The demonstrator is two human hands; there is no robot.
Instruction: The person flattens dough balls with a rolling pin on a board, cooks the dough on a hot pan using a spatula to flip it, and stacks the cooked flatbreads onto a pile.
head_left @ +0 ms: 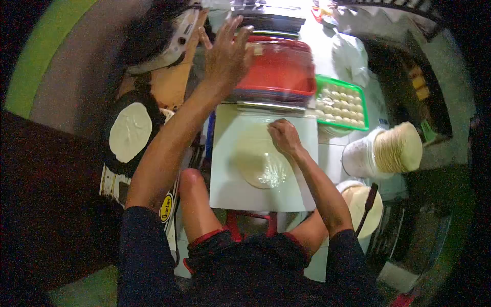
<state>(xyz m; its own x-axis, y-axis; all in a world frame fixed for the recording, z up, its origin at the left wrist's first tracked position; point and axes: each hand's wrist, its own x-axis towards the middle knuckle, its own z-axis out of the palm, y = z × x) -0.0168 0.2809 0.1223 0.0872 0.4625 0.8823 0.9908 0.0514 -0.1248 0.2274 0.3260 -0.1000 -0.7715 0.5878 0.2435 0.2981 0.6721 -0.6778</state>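
Observation:
A thin, round dough sheet (250, 148) lies spread on a white board (225, 189) in front of me, shiny at its near right part. My right hand (285, 137) is closed at the sheet's upper right edge, its curled fingers pinching the dough there. Raised beyond the board, my left hand (227, 59) is open with fingers apart, beside and partly in front of a red tray (279, 66). I see nothing held in it. To the left, another flat dough round (131, 132) rests on a black griddle (110, 110).
A green tray (366, 110) holds several dough balls at the right. Nearby, a stack of flatbreads (399, 149) leans out of a white bucket (355, 157). Closer to me, a dark-handled tool (369, 202) lies over another pale round (358, 204). Dark trays (266, 23) stand behind the red one.

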